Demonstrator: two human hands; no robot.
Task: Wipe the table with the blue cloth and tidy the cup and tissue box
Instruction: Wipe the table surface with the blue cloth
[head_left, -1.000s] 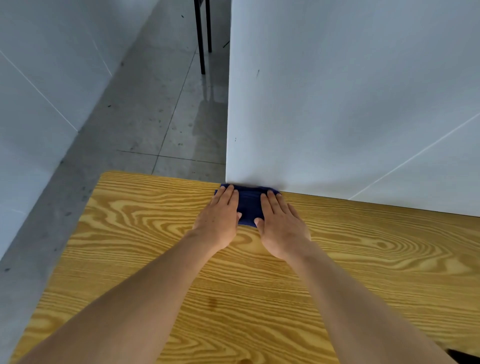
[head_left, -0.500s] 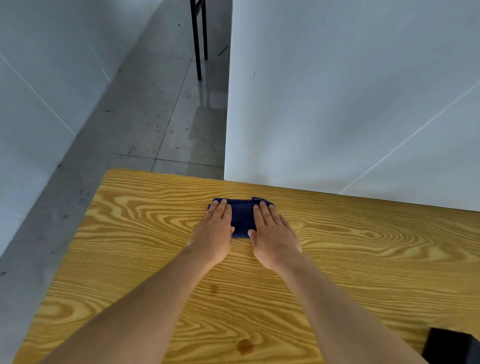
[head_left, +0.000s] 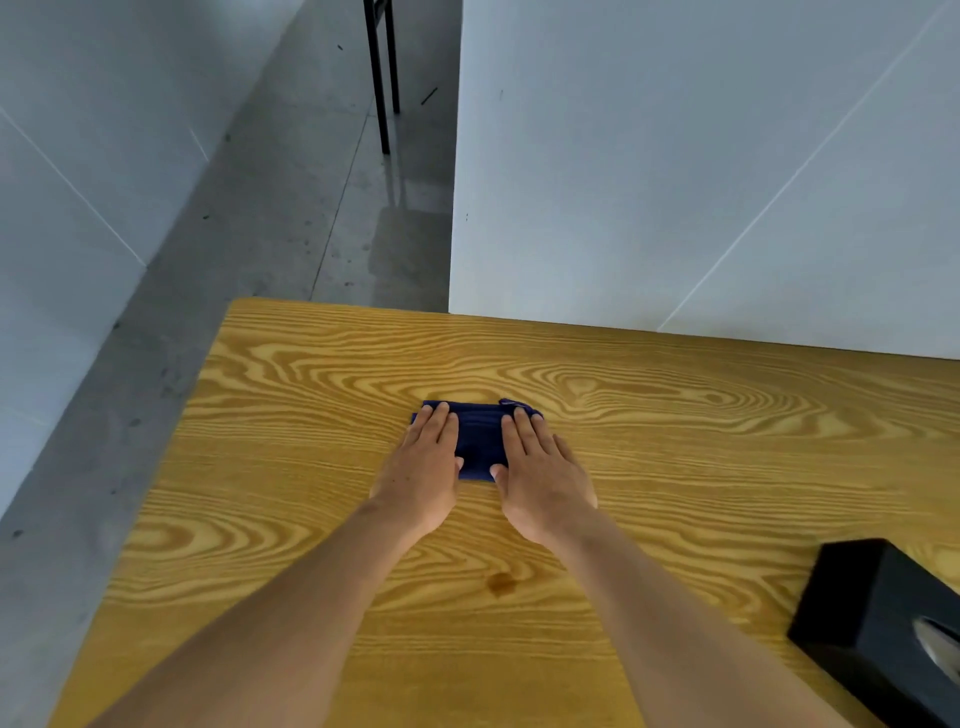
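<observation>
Head view showed both hands laid flat on the blue cloth (head_left: 480, 441), fingers straight and pressing down, nothing gripped. Left hand (head_left: 423, 470) covered the cloth's left end; right hand (head_left: 543, 478) covered its right end, with a strip of cloth visible between the thumbs. The cloth lay folded on the bench (head_left: 311, 467), apart from the far edge and the white panel (head_left: 675, 182) behind it. A black tissue box (head_left: 878, 623) stood on the bench well to the right of the cloth and nearer the person, at the frame edge. No cup was in view. Judged from this layout, wiping was in progress; a brown spot (head_left: 501, 583) nearer the person than the cloth remained unwiped. Tidying of the tissue box and cup was apparently outstanding.
</observation>
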